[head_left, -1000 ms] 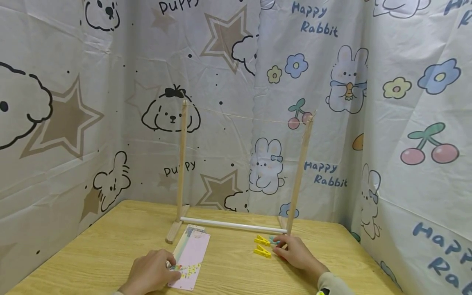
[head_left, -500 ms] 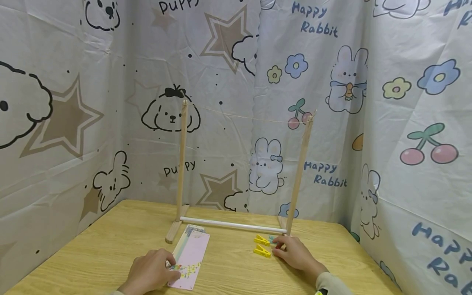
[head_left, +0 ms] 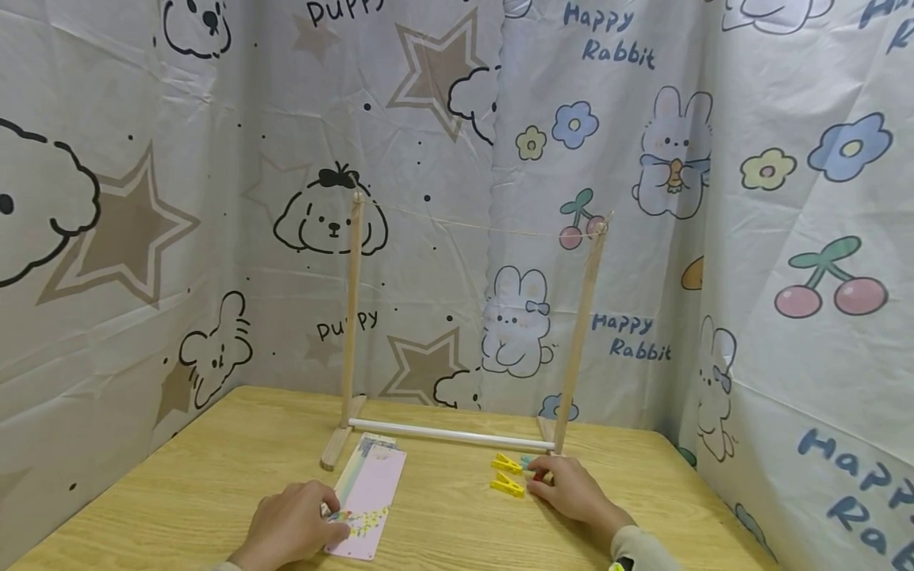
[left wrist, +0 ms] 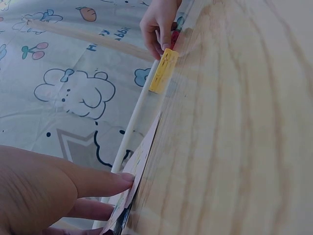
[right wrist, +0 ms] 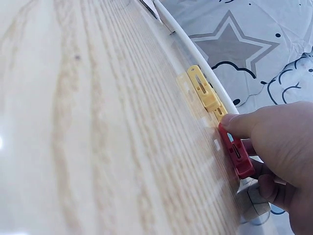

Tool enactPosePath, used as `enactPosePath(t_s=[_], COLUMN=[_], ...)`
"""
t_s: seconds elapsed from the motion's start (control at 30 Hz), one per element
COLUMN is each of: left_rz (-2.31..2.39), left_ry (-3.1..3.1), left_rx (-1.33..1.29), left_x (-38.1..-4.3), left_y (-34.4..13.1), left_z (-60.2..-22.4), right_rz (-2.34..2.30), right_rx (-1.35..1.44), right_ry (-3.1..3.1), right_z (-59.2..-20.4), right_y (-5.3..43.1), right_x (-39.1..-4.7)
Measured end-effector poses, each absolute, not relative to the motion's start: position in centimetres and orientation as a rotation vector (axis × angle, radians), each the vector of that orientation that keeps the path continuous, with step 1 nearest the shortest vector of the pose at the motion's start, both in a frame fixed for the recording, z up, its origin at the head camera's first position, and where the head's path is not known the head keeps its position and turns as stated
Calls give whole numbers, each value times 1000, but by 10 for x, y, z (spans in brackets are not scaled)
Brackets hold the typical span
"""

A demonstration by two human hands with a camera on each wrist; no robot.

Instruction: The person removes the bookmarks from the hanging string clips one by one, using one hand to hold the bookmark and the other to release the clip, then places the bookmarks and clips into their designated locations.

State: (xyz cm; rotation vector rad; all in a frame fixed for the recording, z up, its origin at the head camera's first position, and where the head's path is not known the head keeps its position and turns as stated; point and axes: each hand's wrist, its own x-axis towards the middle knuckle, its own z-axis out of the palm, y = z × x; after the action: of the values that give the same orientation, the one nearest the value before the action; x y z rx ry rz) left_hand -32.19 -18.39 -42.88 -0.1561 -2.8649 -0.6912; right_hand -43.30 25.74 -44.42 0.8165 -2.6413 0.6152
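Note:
Long narrow cards lie stacked on the table, a pink flowered card uppermost. My left hand holds their near left corner, thumb on the pink card and fingers along the left edge. At the right, my right hand has thumb and fingers around a red clothespin, which the hand mostly covers in the head view. Two yellow clothespins lie just left of those fingers, and a light blue clothespin peeks out by the fingertips.
Behind the cards and clothespins stands a wooden frame with a left post, a right post and a white crossbar. A thin string spans the post tops. Printed curtains surround the wooden table.

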Motion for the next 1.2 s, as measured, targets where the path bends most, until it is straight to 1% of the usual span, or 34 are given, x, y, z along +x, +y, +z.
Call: enactPosePath(t_s=[0.47, 0.83, 1.2], left_rz=[-610, -644, -656], left_ry=[-2855, -2888, -2883], left_rx=[-168, -158, -168], left_x=[-321, -323, -322], left_y=[-187, -185, -186], left_z=[-429, -430, -430], right_rz=[650, 729, 797], right_rx=[785, 599, 608], right_ry=[-2643, -2634, -2634], right_z=[-446, -437, -434], right_y=[258, 262, 263], right_x=[-436, -434, -433])
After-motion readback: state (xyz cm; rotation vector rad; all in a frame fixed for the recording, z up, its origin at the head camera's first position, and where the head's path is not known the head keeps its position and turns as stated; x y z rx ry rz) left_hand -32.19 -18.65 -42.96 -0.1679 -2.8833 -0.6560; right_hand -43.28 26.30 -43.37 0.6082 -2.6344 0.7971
